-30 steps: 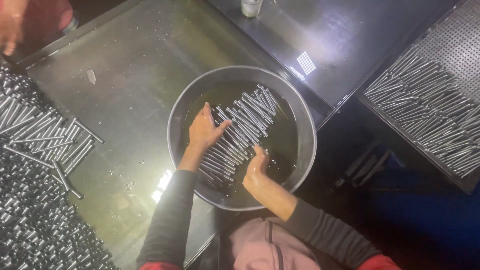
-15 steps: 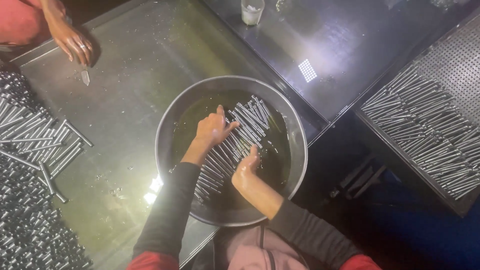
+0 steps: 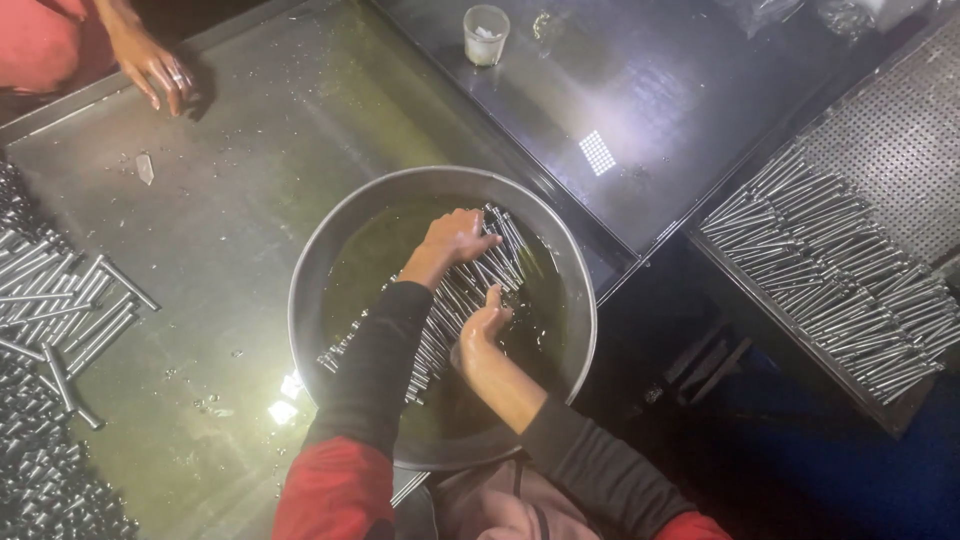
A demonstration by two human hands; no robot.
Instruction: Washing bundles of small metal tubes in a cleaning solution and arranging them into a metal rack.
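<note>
Both hands have shifted toward the far end of the rod row since half a second ago, and the co-worker's hand at the far left has slid further onto the counter.

Left hand [image 3: 458, 238] lies palm down on the upper end of the metal rods [image 3: 455, 300], fingers spread over them; grip is flat and pressing, not closed round any rod. Right hand [image 3: 482, 325] stands on its edge against the near side of the same row, fingers loosely curled and touching the rods; whether any rod is pinched inside, cannot tell.

Rods lie side by side in a slanted band across the round metal basin [image 3: 330, 260], wet, in shallow yellowish liquid. Basin sits on the grey metal counter [image 3: 250, 180], at its near edge.

Around it:
- loose rods [image 3: 60, 300] heaped on the counter at left, well apart from the basin
- co-worker's hand [image 3: 155, 70] resting on the counter at far left, a ring on one finger
- small clear cup [image 3: 486, 35] on the dark surface beyond the basin
- perforated tray [image 3: 900, 140] at right, carrying a tidy row of finished rods [image 3: 830, 270]
</note>
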